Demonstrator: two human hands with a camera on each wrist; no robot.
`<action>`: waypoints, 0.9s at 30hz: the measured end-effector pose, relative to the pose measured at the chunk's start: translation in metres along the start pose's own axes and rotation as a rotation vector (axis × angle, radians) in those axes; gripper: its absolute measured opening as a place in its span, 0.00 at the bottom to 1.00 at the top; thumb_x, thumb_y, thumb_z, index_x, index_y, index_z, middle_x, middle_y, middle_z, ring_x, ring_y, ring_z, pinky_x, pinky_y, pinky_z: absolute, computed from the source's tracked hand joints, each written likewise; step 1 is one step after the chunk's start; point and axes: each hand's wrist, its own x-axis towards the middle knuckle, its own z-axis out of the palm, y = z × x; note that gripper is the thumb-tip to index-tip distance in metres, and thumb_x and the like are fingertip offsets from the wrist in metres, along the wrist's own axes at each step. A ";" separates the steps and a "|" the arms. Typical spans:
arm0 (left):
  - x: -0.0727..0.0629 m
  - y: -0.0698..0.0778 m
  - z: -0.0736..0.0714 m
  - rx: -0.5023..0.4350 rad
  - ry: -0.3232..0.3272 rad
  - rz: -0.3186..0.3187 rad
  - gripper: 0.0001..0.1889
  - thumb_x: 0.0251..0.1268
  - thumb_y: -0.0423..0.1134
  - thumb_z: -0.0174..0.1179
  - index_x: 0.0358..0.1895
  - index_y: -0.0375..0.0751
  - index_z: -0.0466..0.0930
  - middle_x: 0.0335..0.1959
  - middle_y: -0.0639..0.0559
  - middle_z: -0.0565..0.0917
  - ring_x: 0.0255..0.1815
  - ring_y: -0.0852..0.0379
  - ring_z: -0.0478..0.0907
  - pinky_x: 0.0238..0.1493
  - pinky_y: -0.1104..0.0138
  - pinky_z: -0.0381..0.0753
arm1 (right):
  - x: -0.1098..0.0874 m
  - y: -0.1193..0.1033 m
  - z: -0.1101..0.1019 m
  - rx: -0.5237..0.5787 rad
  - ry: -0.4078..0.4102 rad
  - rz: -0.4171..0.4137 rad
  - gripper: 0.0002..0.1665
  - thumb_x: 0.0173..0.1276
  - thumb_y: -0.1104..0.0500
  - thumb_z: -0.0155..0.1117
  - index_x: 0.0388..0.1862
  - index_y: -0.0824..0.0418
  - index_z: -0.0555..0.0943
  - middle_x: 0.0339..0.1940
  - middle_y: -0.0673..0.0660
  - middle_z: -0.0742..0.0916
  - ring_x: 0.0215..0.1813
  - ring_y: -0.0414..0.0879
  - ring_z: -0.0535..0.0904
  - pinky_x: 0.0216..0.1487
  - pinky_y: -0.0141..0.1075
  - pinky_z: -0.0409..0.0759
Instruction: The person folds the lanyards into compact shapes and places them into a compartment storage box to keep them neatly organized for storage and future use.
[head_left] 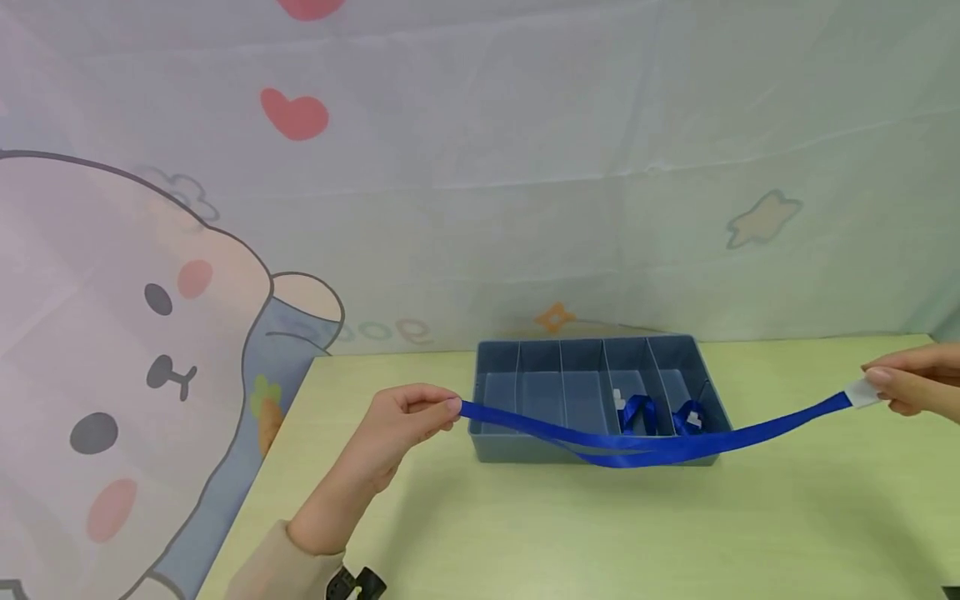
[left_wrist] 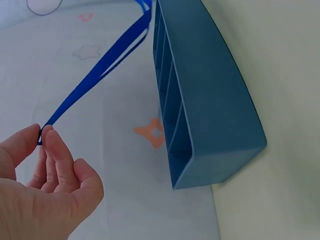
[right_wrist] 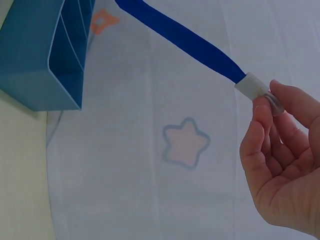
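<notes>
A blue lanyard point(head_left: 660, 457) hangs in a shallow sag between the two hands, its doubled strap passing in front of the tray's near side. My left hand point(head_left: 408, 425) pinches the looped end between thumb and fingertips; the left wrist view shows the fold of the strap point(left_wrist: 75, 100) at those fingertips. At the other end, my right hand point(head_left: 918, 379) pinches the white plastic clip point(head_left: 862, 392). In the right wrist view the clip point(right_wrist: 251, 86) joins the strap, with a small metallic-looking piece under the thumb.
A blue-grey divided tray point(head_left: 551, 450) stands at the table's back. Its two rightmost compartments hold folded blue lanyards point(head_left: 637, 412) with white clips. Behind the light green table point(head_left: 570, 533) hangs a printed cloth point(head_left: 487, 208) with a cartoon animal on the left.
</notes>
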 end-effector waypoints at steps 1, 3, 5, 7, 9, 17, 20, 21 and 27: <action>0.001 0.002 0.002 -0.002 -0.005 0.004 0.12 0.60 0.36 0.62 0.43 0.31 0.81 0.28 0.54 0.83 0.35 0.54 0.79 0.50 0.61 0.76 | 0.000 -0.004 0.001 0.013 -0.006 0.001 0.24 0.67 0.65 0.58 0.27 0.30 0.77 0.18 0.37 0.80 0.18 0.35 0.76 0.20 0.22 0.75; 0.003 0.007 0.006 -0.004 -0.014 0.014 0.12 0.60 0.36 0.62 0.43 0.31 0.82 0.27 0.54 0.83 0.35 0.54 0.79 0.51 0.60 0.76 | -0.001 -0.012 0.003 0.037 -0.019 -0.016 0.22 0.65 0.67 0.60 0.27 0.36 0.80 0.19 0.39 0.81 0.19 0.36 0.77 0.21 0.22 0.75; 0.004 0.012 0.010 -0.005 -0.028 0.026 0.12 0.61 0.36 0.62 0.43 0.31 0.81 0.28 0.53 0.83 0.35 0.55 0.79 0.52 0.58 0.76 | 0.000 -0.018 0.004 0.066 -0.035 -0.042 0.20 0.64 0.69 0.61 0.28 0.42 0.83 0.20 0.39 0.82 0.19 0.36 0.78 0.21 0.22 0.75; 0.005 0.016 0.014 -0.014 -0.041 0.035 0.12 0.61 0.36 0.62 0.43 0.30 0.81 0.30 0.52 0.84 0.34 0.56 0.80 0.53 0.58 0.76 | 0.001 -0.023 0.005 0.077 -0.056 -0.059 0.16 0.62 0.70 0.62 0.29 0.47 0.84 0.22 0.39 0.83 0.21 0.35 0.79 0.23 0.21 0.75; 0.005 0.020 0.018 -0.026 -0.053 0.036 0.12 0.61 0.35 0.62 0.44 0.30 0.81 0.32 0.51 0.84 0.34 0.57 0.80 0.54 0.58 0.75 | 0.002 -0.027 0.007 0.105 -0.077 -0.060 0.12 0.60 0.70 0.64 0.30 0.52 0.86 0.23 0.40 0.84 0.22 0.35 0.80 0.25 0.20 0.75; 0.006 0.027 0.031 -0.072 -0.072 0.019 0.12 0.61 0.34 0.61 0.44 0.29 0.80 0.36 0.48 0.84 0.39 0.56 0.82 0.53 0.60 0.77 | 0.004 -0.040 0.017 0.078 -0.193 -0.004 0.10 0.56 0.67 0.69 0.36 0.56 0.86 0.25 0.44 0.85 0.26 0.40 0.81 0.26 0.25 0.78; 0.007 0.028 0.035 -0.084 -0.089 0.020 0.12 0.61 0.33 0.61 0.45 0.28 0.80 0.38 0.47 0.84 0.41 0.54 0.82 0.52 0.61 0.77 | 0.004 -0.041 0.020 0.083 -0.249 -0.023 0.11 0.55 0.69 0.69 0.38 0.58 0.86 0.27 0.47 0.86 0.26 0.42 0.81 0.26 0.29 0.79; 0.007 0.028 0.037 -0.088 -0.096 0.019 0.12 0.61 0.33 0.61 0.45 0.28 0.80 0.39 0.46 0.84 0.42 0.54 0.82 0.52 0.61 0.77 | 0.004 -0.042 0.021 0.084 -0.261 -0.039 0.12 0.55 0.69 0.69 0.38 0.59 0.85 0.27 0.47 0.86 0.26 0.43 0.81 0.26 0.29 0.79; 0.006 0.032 0.045 -0.085 -0.130 0.035 0.12 0.61 0.34 0.61 0.44 0.29 0.80 0.41 0.46 0.83 0.43 0.52 0.82 0.52 0.61 0.77 | 0.002 -0.050 0.027 0.142 -0.263 -0.160 0.14 0.56 0.73 0.65 0.41 0.63 0.84 0.34 0.46 0.84 0.31 0.40 0.79 0.31 0.27 0.80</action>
